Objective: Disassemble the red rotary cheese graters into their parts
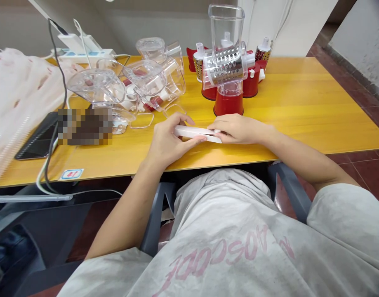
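Close to the table's front edge, both hands hold a long, slim white piece; a split shows along its right end, where a flat strip stands apart from the rest. I cannot tell if it is plastic or card. My left hand grips the left end, with the thumb along the near side. The fingers of my right hand pinch the right end, partly hiding it. Just behind the hands stands a rotary drum grater with a clear hopper, a perforated metal drum and a red base.
Several clear plastic housings crowd the table left of centre. More red bases and metal drums stand behind the grater. A plastic bag, a dark phone or tablet, cables and a power strip lie at left.
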The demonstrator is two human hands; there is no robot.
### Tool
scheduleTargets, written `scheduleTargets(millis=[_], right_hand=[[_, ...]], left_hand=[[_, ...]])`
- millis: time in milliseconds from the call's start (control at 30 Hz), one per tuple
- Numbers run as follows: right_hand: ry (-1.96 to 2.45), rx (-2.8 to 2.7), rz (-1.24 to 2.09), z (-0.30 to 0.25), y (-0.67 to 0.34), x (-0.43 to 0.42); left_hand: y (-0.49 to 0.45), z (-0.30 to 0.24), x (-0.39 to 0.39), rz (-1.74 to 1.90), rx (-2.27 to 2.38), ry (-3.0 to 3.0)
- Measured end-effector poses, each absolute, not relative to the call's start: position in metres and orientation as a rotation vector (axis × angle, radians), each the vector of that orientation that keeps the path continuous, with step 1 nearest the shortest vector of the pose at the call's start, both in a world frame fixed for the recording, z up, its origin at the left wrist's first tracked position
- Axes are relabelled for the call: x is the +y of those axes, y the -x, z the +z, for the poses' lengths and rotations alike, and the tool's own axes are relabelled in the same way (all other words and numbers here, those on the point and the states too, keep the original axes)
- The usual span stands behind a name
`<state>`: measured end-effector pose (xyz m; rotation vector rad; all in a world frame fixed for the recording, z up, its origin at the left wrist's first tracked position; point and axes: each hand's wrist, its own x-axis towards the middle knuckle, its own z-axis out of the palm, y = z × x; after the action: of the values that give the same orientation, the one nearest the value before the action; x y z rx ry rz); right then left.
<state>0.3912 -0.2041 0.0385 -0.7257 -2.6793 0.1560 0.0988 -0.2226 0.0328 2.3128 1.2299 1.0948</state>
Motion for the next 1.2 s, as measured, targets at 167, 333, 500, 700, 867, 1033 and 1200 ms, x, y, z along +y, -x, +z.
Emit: scheduleTargets(millis=[167,333,500,700,867,1033,1200], right_hand=[[0.717,-2.55,0.433,0.043,-0.398,-0.2],[0.743,-2.581,0.479,0.045,-0.391,-0.207],[0.731,-2.652,0.446,0.051,-0.392,-0.209],[0.769,-2.737,0.286,0.046,-0.391,-0.21],[0.755,-2.75,0.184,0.041,-0.387,-0.213],[0.807,-2.655,0.382,0.043,-0.391,-0.207],[0.82,-2.494,0.48,0.041,-0.395,-0.197]], left_hand=[[-0.101,0.024,-0.226,1.163,1.297,-2.39],[-0.102,0.027,-0.226,1.092,1.321,-2.393],[-0.103,0.03,-0.224,1.075,1.296,-2.365],[-0.102,0.029,-0.224,1.092,1.25,-2.402],[-0.1,0.028,-0.223,1.092,1.271,-2.414],[-0.102,0.023,-0.224,1.125,1.295,-2.428],[-0.102,0.023,-0.226,1.267,1.229,-2.396]])
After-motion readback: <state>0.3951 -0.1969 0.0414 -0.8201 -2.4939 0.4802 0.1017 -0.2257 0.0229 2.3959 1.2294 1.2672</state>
